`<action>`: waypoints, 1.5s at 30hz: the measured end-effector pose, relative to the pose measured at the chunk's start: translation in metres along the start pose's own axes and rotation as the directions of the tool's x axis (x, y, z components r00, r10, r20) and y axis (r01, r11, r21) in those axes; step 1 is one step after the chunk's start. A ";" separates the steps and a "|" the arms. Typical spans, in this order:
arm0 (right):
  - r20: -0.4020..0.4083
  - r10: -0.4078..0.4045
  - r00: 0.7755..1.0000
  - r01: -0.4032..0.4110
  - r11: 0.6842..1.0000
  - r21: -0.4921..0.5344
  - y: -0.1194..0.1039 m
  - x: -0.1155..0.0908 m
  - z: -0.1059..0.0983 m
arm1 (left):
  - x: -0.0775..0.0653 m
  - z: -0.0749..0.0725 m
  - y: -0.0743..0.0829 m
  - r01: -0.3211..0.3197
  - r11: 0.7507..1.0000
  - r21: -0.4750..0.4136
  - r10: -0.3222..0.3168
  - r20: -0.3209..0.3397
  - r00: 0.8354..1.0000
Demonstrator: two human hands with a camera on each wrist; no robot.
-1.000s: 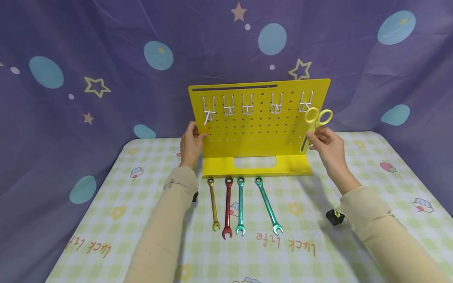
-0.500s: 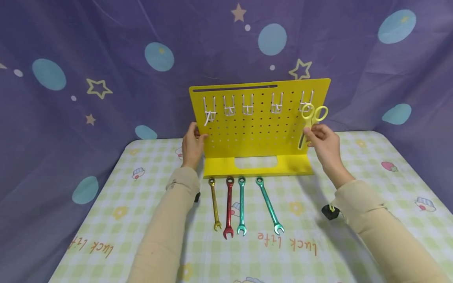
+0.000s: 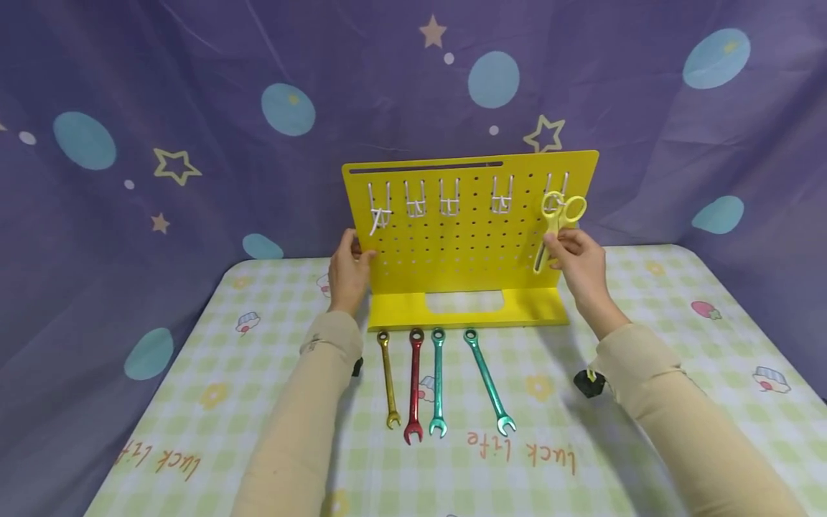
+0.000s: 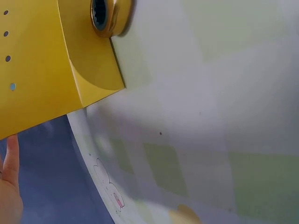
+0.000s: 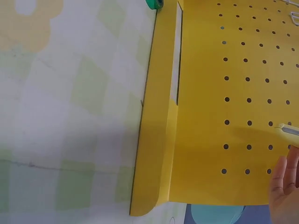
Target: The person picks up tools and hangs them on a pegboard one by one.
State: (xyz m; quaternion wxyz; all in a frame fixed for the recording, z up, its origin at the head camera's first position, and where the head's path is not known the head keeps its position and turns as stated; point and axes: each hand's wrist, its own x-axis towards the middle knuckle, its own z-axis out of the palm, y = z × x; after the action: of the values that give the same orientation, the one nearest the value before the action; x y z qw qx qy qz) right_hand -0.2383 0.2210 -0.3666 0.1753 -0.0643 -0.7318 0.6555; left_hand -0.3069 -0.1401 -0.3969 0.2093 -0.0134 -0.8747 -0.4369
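Observation:
A yellow pegboard [image 3: 452,266] stands upright on its base, with several white wire hooks [image 3: 449,205] along its upper part. At its left edge my left hand [image 3: 349,276] grips the panel, thumb in front and fingers behind. My right hand [image 3: 581,273] pinches a pair of pale yellow scissors [image 3: 550,228] by the blade part, handles up. The scissors' loops overlap the rightmost hook [image 3: 555,188] in the head view; whether they touch it I cannot tell. In the right wrist view, the scissors' tip [image 5: 288,129] lies close in front of the holed panel.
Before the base lie a gold wrench [image 3: 389,380], a red wrench [image 3: 415,388] and two green wrenches [image 3: 438,384], roughly side by side. A checked cloth [image 3: 271,402] covers the table. Behind it hangs a purple curtain [image 3: 388,93].
My right hand has moved left with the scissors, bringing their loops from beside the panel's right edge to in front of the rightmost hook. The left hand keeps its grip on the pegboard.

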 end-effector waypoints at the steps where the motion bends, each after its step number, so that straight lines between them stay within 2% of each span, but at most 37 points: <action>1: 0.001 0.002 1.000 -0.002 1.000 0.005 0.000 0.001 0.001 | 0.000 -0.001 0.000 -0.002 1.000 0.000 0.002 -0.002 1.000; 6: 0.017 0.008 1.000 -0.008 1.000 0.015 -0.001 0.003 0.002 | 0.000 -0.001 -0.001 -0.003 1.000 -0.002 0.003 -0.005 1.000; 20: 0.045 0.053 0.998 -0.050 0.997 -0.058 0.006 0.008 -0.005 | -0.002 0.002 -0.004 0.014 1.000 0.001 -0.014 -0.003 1.000; 28: 0.077 0.036 0.996 -0.035 0.999 -0.016 0.011 0.009 -0.010 | -0.001 0.003 -0.004 0.002 1.000 -0.005 -0.002 -0.003 1.000; 31: 0.082 0.027 0.996 -0.027 1.000 0.000 0.012 0.008 -0.012 | -0.001 0.003 -0.003 0.001 1.000 -0.011 -0.001 -0.001 1.000; 38: 0.090 0.028 0.995 -0.025 0.999 -0.040 0.014 -0.003 -0.016 | -0.001 0.002 -0.003 0.000 1.000 -0.013 0.000 -0.008 1.000; 45: 0.159 0.063 0.985 -0.045 0.992 -0.114 0.015 -0.017 -0.016 | -0.001 0.000 -0.003 0.004 1.000 -0.017 -0.004 0.002 1.000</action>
State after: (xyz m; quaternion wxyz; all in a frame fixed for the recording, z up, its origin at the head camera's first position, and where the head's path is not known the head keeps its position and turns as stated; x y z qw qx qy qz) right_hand -0.2186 0.2321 -0.3827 0.0935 -0.0399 -0.7766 0.6217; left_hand -0.3063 -0.1421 -0.3998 0.2073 -0.0139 -0.8713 -0.4446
